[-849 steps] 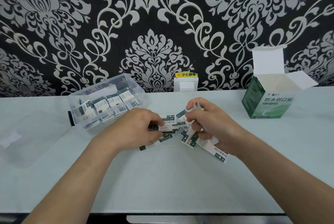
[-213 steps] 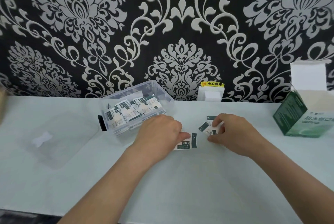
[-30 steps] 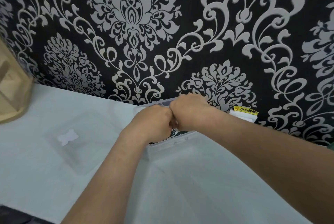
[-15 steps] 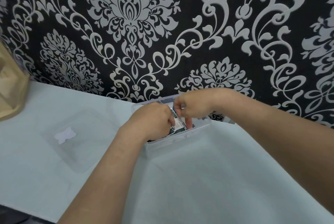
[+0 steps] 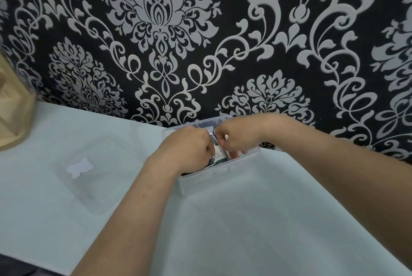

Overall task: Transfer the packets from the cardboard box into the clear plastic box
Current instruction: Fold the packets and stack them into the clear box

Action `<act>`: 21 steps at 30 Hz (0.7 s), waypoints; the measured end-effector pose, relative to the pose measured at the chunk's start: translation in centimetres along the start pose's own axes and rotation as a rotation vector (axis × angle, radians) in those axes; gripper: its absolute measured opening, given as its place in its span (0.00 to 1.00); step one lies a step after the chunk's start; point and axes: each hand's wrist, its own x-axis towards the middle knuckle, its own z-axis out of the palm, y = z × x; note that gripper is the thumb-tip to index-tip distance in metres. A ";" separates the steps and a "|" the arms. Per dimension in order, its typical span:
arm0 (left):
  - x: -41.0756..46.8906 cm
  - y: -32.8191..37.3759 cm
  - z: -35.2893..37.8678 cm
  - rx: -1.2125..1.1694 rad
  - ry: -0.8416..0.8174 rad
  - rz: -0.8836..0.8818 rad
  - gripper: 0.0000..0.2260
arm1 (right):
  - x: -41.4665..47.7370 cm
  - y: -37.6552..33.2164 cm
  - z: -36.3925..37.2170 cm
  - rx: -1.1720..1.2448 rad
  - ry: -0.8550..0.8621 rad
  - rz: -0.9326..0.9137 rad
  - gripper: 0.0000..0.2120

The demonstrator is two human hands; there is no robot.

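The clear plastic box [image 5: 219, 170] stands on the pale table against the patterned wall, with white and dark green packets [image 5: 219, 153] standing inside it. My left hand [image 5: 189, 149] is curled over the box's left part, fingers down among the packets. My right hand [image 5: 236, 139] reaches in from the right and pinches packets between the two hands. Most of the box's contents are hidden under my hands. The cardboard box is out of view.
The box's clear lid [image 5: 87, 171] with a white label lies flat on the table to the left. A tan paper bag [image 5: 13, 110] sits at the far left edge. The table's front edge runs along the bottom left.
Over the last second my right hand has shifted slightly right and its fingers have pushed deeper into the box, showing packets between the hands. My left hand has stayed over the box.
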 end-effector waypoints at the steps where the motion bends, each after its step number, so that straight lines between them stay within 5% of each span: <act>1: -0.1 0.1 -0.1 -0.019 0.007 -0.005 0.14 | -0.2 0.1 -0.2 0.061 0.036 -0.007 0.07; 9: -2.0 -0.1 -3.5 -0.035 0.078 -0.084 0.11 | 0.4 -0.1 0.8 0.266 0.262 -0.032 0.05; 21: -3.0 -0.4 -4.0 0.017 -0.018 -0.120 0.15 | 1.6 -0.9 2.6 0.353 0.254 0.005 0.06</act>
